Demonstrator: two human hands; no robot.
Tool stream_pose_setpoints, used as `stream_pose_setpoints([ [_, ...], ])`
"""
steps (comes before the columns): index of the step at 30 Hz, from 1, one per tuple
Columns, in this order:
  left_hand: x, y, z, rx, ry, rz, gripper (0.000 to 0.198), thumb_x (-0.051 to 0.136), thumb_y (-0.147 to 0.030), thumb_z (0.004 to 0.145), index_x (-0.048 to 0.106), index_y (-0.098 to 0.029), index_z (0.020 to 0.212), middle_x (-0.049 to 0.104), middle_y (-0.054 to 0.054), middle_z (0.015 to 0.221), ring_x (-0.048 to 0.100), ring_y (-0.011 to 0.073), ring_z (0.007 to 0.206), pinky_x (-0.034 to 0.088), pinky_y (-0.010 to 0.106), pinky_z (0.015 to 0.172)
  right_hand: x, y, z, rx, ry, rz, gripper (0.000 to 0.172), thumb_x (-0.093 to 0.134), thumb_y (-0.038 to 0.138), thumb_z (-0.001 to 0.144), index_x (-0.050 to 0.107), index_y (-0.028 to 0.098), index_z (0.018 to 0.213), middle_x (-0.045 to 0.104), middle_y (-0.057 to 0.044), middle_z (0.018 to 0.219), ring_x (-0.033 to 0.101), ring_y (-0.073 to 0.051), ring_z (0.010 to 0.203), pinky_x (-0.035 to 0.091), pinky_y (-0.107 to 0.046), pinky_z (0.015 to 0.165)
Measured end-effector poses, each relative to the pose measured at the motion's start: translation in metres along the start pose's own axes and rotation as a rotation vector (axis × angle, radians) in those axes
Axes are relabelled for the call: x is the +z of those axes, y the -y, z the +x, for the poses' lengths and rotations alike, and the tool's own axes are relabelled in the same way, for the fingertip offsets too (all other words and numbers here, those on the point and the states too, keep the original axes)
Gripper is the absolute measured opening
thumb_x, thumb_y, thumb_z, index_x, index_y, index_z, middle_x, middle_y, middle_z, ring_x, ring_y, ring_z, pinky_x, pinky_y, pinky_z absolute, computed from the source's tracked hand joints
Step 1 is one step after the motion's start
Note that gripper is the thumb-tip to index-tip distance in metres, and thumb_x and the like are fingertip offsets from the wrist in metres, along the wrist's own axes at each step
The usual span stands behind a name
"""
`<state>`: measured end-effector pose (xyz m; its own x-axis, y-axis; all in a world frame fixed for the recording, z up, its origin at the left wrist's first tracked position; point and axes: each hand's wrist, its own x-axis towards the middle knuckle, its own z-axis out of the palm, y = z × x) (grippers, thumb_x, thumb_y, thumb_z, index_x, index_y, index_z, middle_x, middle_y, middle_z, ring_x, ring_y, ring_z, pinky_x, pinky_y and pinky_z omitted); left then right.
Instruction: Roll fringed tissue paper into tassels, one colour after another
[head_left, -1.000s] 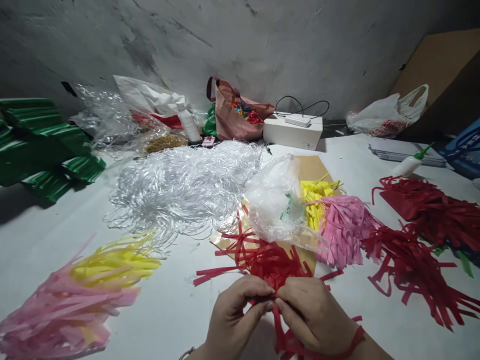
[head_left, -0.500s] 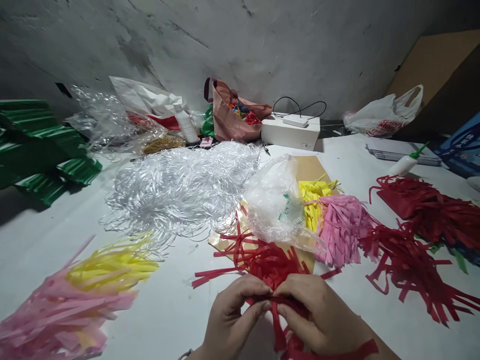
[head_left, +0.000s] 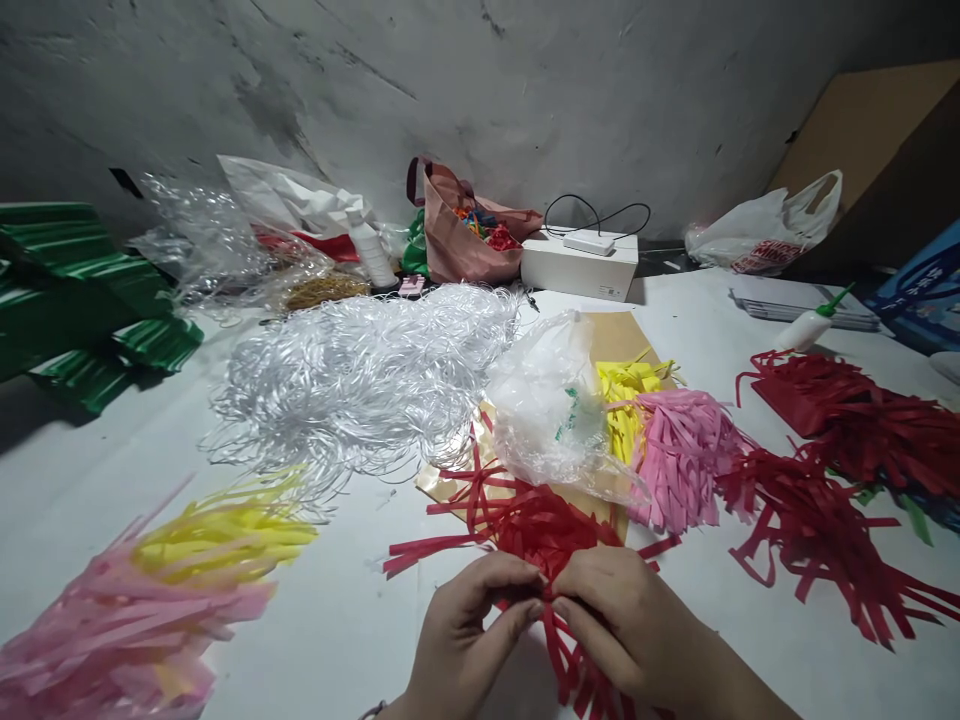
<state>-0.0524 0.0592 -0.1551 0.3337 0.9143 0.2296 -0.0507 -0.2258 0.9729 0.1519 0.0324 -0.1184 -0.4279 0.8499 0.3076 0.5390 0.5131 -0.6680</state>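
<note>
1. While your left hand (head_left: pixel 465 625) and right hand (head_left: pixel 634 620) meet at the near edge of the view, the red strips (head_left: pixel 546 530) sit between them, the fingers of both hands clamped on the bundle's narrow middle.
2. Look at that spread: loose ends fan out beyond your knuckles, and more hang toward you, below your thumbs.
3. Over on your near left, a pale pink bundle (head_left: pixel 112 625) sprawls across the white table (head_left: pixel 360 620), with yellow strips (head_left: pixel 225 535) at its far end.
4. Just past your hands, a clear plastic bag (head_left: pixel 551 415) lies crumpled on a tan sheet (head_left: pixel 619 335), a yellow tassel (head_left: pixel 626 415) and a pink tassel (head_left: pixel 682 455) beside it.
5. Out right, it's dark red fringe (head_left: pixel 829 550) in heaps; out left, a great tangle of silvery cord (head_left: pixel 360 385).
6. Farther right, a green-tipped bottle (head_left: pixel 806 328) leans by stacked white sheets (head_left: pixel 799 300); far left, you've got green folded material (head_left: pixel 90 290).
7. Right at the back, a pink bag (head_left: pixel 465 245) stands open beside a white box (head_left: pixel 577 270), both before the grey wall (head_left: pixel 525 90).
</note>
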Motion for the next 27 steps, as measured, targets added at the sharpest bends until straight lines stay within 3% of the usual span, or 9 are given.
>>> stream_pose_setpoints([
  [7, 0.001, -0.005, 0.004, -0.104, -0.056, -0.106, 0.014, 0.071, -0.017, 0.085, 0.076, -0.027, 0.094, 0.075, 0.002, 0.091, 0.072, 0.0161, 0.078, 0.061, 0.021, 0.068, 0.008, -0.001, 0.000, 0.013, -0.082, 0.039, 0.023, 0.044, 0.019, 0.099, 0.060, 0.018, 0.083, 0.064, -0.002, 0.073, 0.057, -0.014, 0.066, 0.041, -0.026, 0.062],
  [11, 0.000, -0.009, 0.004, 0.069, -0.026, 0.024, 0.027, 0.068, -0.008, 0.084, 0.074, -0.029, 0.099, 0.075, -0.001, 0.089, 0.072, 0.0140, 0.080, 0.059, 0.020, 0.073, 0.013, 0.001, -0.001, -0.027, -0.152, 0.010, 0.012, 0.057, 0.028, 0.097, 0.061, 0.018, 0.103, 0.070, -0.004, 0.088, 0.064, -0.018, 0.079, 0.047, -0.028, 0.072],
  [15, -0.001, -0.015, 0.001, 0.221, 0.010, 0.140, 0.033, 0.064, -0.002, 0.080, 0.073, -0.027, 0.101, 0.075, 0.000, 0.084, 0.069, 0.0137, 0.075, 0.055, 0.021, 0.070, 0.024, 0.001, -0.004, -0.166, -0.232, -0.098, 0.014, 0.047, 0.017, 0.101, 0.060, 0.020, 0.105, 0.070, -0.004, 0.085, 0.064, -0.018, 0.075, 0.048, -0.029, 0.069],
  [17, -0.002, -0.019, -0.001, 0.193, -0.007, 0.151, 0.032, 0.062, -0.001, 0.078, 0.073, -0.024, 0.098, 0.074, 0.002, 0.083, 0.067, 0.0143, 0.074, 0.054, 0.022, 0.069, 0.030, 0.000, -0.004, -0.172, -0.234, -0.109, 0.015, 0.046, 0.017, 0.101, 0.061, 0.021, 0.101, 0.069, -0.003, 0.081, 0.063, -0.018, 0.071, 0.048, -0.028, 0.066],
  [20, -0.009, -0.025, -0.011, 0.036, -0.060, 0.082, 0.030, 0.062, -0.002, 0.073, 0.074, -0.021, 0.092, 0.073, 0.004, 0.083, 0.067, 0.0160, 0.074, 0.054, 0.026, 0.071, 0.041, 0.000, -0.005, -0.146, -0.172, -0.084, 0.017, 0.046, 0.021, 0.102, 0.061, 0.023, 0.095, 0.067, -0.002, 0.077, 0.065, -0.016, 0.068, 0.052, -0.025, 0.063],
  [22, -0.019, -0.028, -0.022, -0.052, -0.111, 0.021, 0.027, 0.061, -0.005, 0.070, 0.075, -0.019, 0.089, 0.071, 0.004, 0.080, 0.066, 0.0163, 0.069, 0.055, 0.027, 0.067, 0.046, 0.000, -0.006, -0.154, -0.106, -0.086, 0.014, 0.050, 0.026, 0.100, 0.063, 0.024, 0.105, 0.072, -0.004, 0.089, 0.070, -0.018, 0.078, 0.057, -0.024, 0.070],
  [24, -0.039, -0.030, -0.037, -0.089, -0.177, -0.004, 0.022, 0.061, -0.011, 0.071, 0.074, -0.017, 0.087, 0.069, 0.004, 0.077, 0.066, 0.0167, 0.063, 0.056, 0.029, 0.060, 0.049, 0.002, -0.008, -0.187, -0.077, -0.122, 0.031, 0.060, 0.033, 0.095, 0.060, 0.025, 0.125, 0.073, -0.008, 0.111, 0.072, -0.023, 0.098, 0.060, -0.028, 0.082],
  [26, -0.072, -0.033, -0.052, -0.106, -0.281, 0.011, 0.015, 0.062, -0.019, 0.075, 0.072, -0.017, 0.086, 0.068, 0.004, 0.077, 0.066, 0.0181, 0.062, 0.056, 0.030, 0.056, 0.049, 0.002, -0.012, -0.212, -0.105, -0.162, 0.052, 0.068, 0.038, 0.090, 0.054, 0.026, 0.138, 0.069, -0.010, 0.125, 0.069, -0.028, 0.111, 0.060, -0.032, 0.089],
  [27, -0.094, -0.034, -0.059, -0.117, -0.348, 0.030, 0.013, 0.063, -0.023, 0.077, 0.071, -0.016, 0.086, 0.068, 0.004, 0.077, 0.066, 0.0186, 0.062, 0.056, 0.030, 0.056, 0.048, 0.002, -0.015, -0.213, -0.131, -0.167, 0.053, 0.068, 0.038, 0.089, 0.054, 0.027, 0.139, 0.069, -0.010, 0.126, 0.069, -0.029, 0.111, 0.060, -0.033, 0.090],
])
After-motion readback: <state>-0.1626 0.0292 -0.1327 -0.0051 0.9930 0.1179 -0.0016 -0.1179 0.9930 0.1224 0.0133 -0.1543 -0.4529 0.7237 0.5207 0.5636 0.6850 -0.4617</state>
